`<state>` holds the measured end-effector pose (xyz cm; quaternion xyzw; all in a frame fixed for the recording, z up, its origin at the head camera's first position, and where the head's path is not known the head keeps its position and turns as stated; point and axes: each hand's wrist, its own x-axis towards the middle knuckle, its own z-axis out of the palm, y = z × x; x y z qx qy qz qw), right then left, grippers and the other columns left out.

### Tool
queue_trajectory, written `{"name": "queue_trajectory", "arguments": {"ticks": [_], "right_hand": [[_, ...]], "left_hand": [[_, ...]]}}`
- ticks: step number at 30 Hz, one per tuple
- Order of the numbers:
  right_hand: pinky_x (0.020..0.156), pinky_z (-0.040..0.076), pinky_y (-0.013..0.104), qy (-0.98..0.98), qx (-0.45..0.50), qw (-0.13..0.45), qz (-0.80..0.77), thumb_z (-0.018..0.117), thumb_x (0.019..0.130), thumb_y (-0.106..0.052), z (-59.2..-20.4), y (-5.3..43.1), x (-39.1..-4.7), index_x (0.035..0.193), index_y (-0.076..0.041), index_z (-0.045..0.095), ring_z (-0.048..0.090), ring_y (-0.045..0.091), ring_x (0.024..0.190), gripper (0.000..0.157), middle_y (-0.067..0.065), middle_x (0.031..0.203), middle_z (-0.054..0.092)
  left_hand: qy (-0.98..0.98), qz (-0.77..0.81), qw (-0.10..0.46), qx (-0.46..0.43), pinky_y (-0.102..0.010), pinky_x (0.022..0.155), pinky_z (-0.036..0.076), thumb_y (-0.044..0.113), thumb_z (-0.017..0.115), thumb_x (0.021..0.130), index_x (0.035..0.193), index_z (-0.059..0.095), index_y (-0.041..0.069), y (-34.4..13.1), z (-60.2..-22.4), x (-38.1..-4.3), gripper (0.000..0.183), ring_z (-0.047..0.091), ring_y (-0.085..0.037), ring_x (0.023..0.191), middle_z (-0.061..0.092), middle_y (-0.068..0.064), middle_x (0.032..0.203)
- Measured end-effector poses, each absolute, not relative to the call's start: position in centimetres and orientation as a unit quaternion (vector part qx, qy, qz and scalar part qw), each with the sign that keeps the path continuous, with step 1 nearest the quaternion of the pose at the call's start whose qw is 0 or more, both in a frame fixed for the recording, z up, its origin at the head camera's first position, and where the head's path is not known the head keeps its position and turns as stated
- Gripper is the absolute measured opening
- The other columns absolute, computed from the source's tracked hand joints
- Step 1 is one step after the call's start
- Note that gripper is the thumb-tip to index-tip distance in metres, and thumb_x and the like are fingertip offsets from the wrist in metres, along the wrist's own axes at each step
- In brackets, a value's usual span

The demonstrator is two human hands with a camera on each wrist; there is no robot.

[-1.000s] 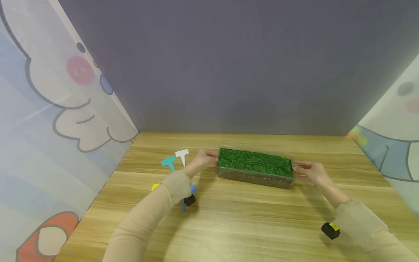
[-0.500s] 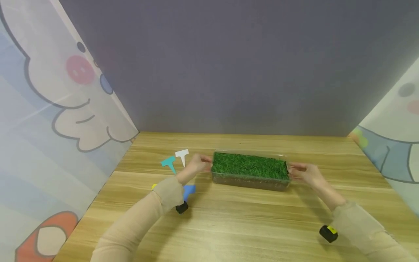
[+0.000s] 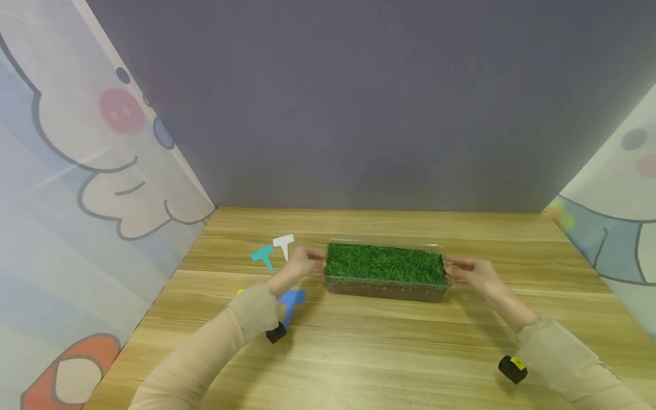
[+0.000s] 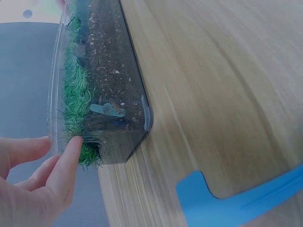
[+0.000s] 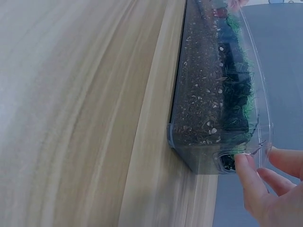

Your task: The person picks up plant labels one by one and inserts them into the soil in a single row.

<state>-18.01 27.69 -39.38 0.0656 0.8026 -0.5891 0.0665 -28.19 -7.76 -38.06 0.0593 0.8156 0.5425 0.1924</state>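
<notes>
A long clear plastic planter box (image 3: 386, 290) sits lengthwise across the wooden table. Green grass (image 3: 384, 263) tops the brown soil (image 4: 106, 61) inside it. My left hand (image 3: 299, 263) pinches the box's left end between thumb and fingers, right at the rim and end opening. At the opposite end, my right hand (image 3: 479, 276) grips the rim the same way, its thumb by the cutout (image 5: 228, 161). Through the side wall in the left wrist view, a small teal-grey piece (image 4: 108, 110) shows against the soil.
Left of the box lie T-shaped plant labels: a white label (image 3: 284, 243), a teal label (image 3: 263, 254) and a blue label (image 3: 293, 298). A yellow piece (image 3: 240, 291) is mostly hidden by my left sleeve. A dark grey panel (image 3: 379, 114) rises behind the table (image 3: 389, 353).
Both hands have moved the planter box left and a little nearer to me, and it now lies straighter. More of the blue label shows as my left sleeve shifts left.
</notes>
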Motion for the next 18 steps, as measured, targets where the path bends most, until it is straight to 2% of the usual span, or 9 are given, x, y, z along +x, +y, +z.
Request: {"name": "queue_trajectory", "arguments": {"ticks": [1, 8, 11, 14, 18], "right_hand": [[0.077, 0.051, 0.029, 0.802, 0.062, 0.064, -0.59, 0.05, 0.089, -0.005, -39.1, 27.5, -17.9, 0.127, 0.017, 0.029, 0.062, 0.013, 0.084, 0.049, 0.032, 0.116, 0.048], [0.074, 0.051, 0.025, 0.774, 0.071, 0.064, -0.626, 0.065, 0.08, -0.021, -41.8, 29.1, -18.8, 0.127, 0.011, 0.036, 0.062, 0.008, 0.08, 0.065, 0.016, 0.106, 0.059], [0.075, 0.05, 0.024, 0.769, 0.068, 0.068, -0.632, 0.066, 0.079, -0.025, -43.0, 29.9, -19.4, 0.129, 0.01, 0.034, 0.062, 0.008, 0.081, 0.069, 0.016, 0.109, 0.058], [0.075, 0.05, 0.026, 0.763, 0.052, 0.068, -0.641, 0.065, 0.08, -0.022, -43.8, 30.4, -19.7, 0.128, 0.011, 0.034, 0.062, 0.01, 0.082, 0.066, 0.018, 0.109, 0.058], [0.075, 0.05, 0.027, 0.75, 0.072, 0.066, -0.654, 0.069, 0.075, -0.024, -44.8, 30.8, -20.3, 0.128, 0.009, 0.036, 0.063, 0.012, 0.082, 0.07, 0.019, 0.112, 0.057]], "left_hand": [[0.815, 0.544, 0.191, 0.058, -0.034, 0.072, 0.053, -0.009, 0.054, 0.08, 0.108, 0.053, -0.013, -7.7, -38.1, -28.1, 0.028, 0.06, -0.032, 0.084, 0.056, -0.024, 0.104], [0.818, 0.541, 0.188, 0.059, -0.033, 0.071, 0.053, -0.01, 0.054, 0.08, 0.109, 0.053, -0.014, -7.7, -38.2, -28.0, 0.029, 0.06, -0.031, 0.083, 0.056, -0.024, 0.102], [0.818, 0.539, 0.191, 0.061, -0.034, 0.072, 0.053, -0.008, 0.054, 0.081, 0.109, 0.053, -0.013, -7.7, -38.3, -28.0, 0.028, 0.059, -0.033, 0.086, 0.055, -0.025, 0.103], [0.817, 0.541, 0.19, 0.059, -0.035, 0.073, 0.052, -0.008, 0.054, 0.082, 0.109, 0.053, -0.013, -7.7, -38.3, -28.1, 0.028, 0.058, -0.034, 0.088, 0.055, -0.026, 0.104], [0.816, 0.544, 0.191, 0.051, -0.036, 0.074, 0.052, -0.009, 0.054, 0.082, 0.109, 0.053, -0.013, -7.6, -38.2, -28.2, 0.028, 0.059, -0.034, 0.087, 0.055, -0.027, 0.103]]}}
